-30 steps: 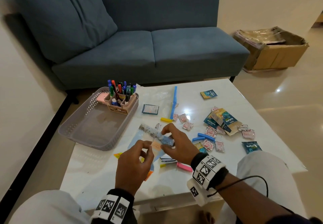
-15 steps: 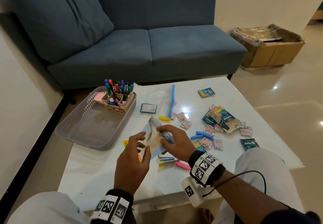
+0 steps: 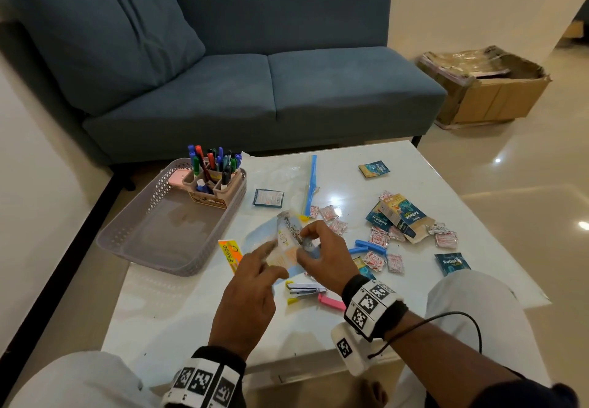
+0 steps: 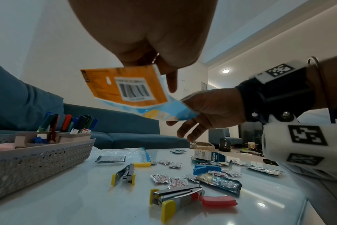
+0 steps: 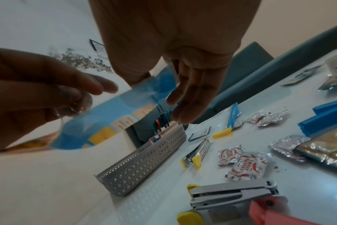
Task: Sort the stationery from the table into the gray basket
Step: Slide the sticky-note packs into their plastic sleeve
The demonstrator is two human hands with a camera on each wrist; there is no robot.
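My right hand (image 3: 302,242) pinches a blue-and-orange stationery packet (image 3: 287,243) with a clear front, held above the white table (image 3: 191,321). The left wrist view shows its orange back with a barcode (image 4: 129,89). My left hand (image 3: 271,259) is just left of it, fingers stretched out and blurred, the fingertips at the packet's edge. The gray basket (image 3: 134,238) sits at the table's left edge. A pen holder (image 3: 213,181) full of markers stands in its far corner. Two small staplers (image 4: 179,196) (image 4: 125,173) lie on the table under my hands.
Food sachets (image 3: 376,261), a torn carton (image 3: 403,216), blue clips (image 3: 366,246) and a zip bag (image 3: 310,181) are scattered over the right half of the table. A yellow-orange pack (image 3: 231,253) lies beside the basket. Behind are a blue sofa (image 3: 255,89) and a cardboard box (image 3: 487,89).
One second ago both hands held the packet flat between them. My left hand has since let go and spread its fingers, and my right hand has tilted the packet up.
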